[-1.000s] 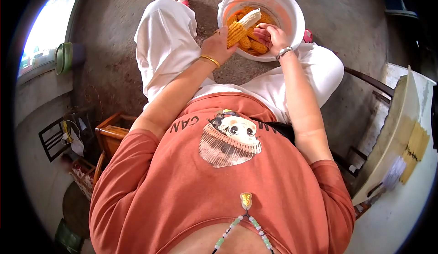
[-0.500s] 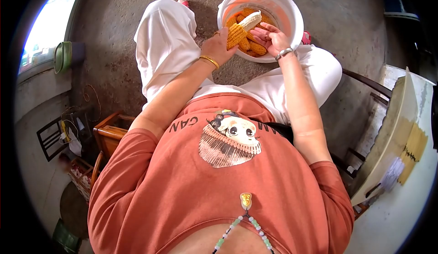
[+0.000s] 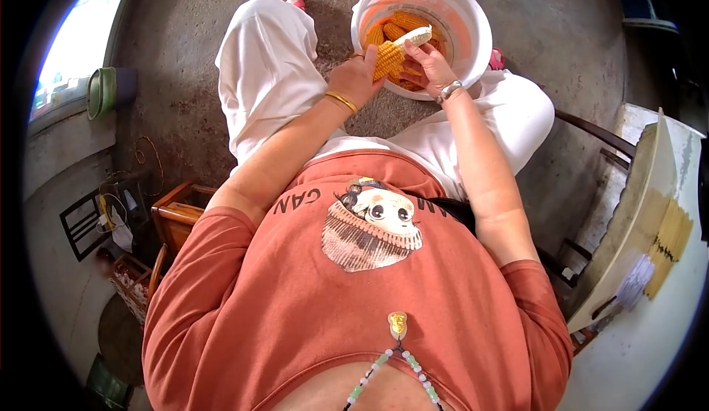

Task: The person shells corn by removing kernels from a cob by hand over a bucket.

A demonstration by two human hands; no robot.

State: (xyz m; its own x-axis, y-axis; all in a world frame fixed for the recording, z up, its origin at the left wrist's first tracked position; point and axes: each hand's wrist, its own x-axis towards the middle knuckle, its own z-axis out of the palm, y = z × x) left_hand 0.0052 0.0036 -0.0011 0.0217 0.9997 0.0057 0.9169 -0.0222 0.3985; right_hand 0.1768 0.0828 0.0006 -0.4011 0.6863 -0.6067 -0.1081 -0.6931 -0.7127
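My left hand (image 3: 353, 75) is closed round the near end of a corn cob (image 3: 388, 58) and holds it tilted over the bucket. Yellow-orange kernels cover that end, while the far end is stripped to the white core. Curled against the cob from the right is my right hand (image 3: 432, 67), its thumb by the edge between kernels and bare core and its fingers below. Beneath both hands stands a white bucket (image 3: 476, 27) with several more yellow cobs (image 3: 408, 20) in it.
My knees in white trousers (image 3: 262, 64) flank the bucket on a concrete floor (image 3: 569, 34). A wooden piece of furniture (image 3: 177, 215) is at the left. On the right stands a pale board or table (image 3: 635, 189) with papers. A green container (image 3: 102, 93) sits by the window.
My right hand has turned from spread, palm-up fingers to gripping the cob, its thumb now on it. The cob has shifted slightly right and down with my left hand.
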